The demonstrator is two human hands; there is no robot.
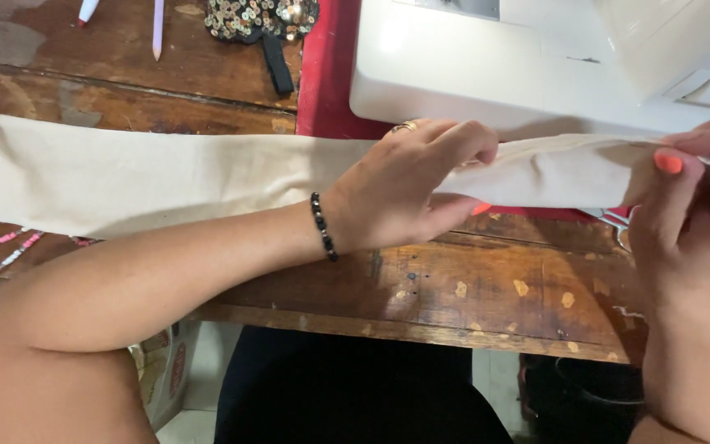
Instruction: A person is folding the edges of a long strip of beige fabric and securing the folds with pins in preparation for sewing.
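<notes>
Cream fabric strip (166, 177) pinched between left hand (408, 189) and right hand (700, 205).

A worn, scratched wooden worktop (486, 288) with flaking patches filled the scene. A white sewing machine (486, 66) stood at the far right on a red cloth (326, 74). Pale floor (207, 386) showed below the near edge.

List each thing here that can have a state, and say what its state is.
Cloth strip: stretched flat, right end pinched.
Left hand: closed on the cloth.
Right hand: pinching the cloth end.
Sewing machine: upright behind the cloth.
Pencil: lying on the table.
</notes>
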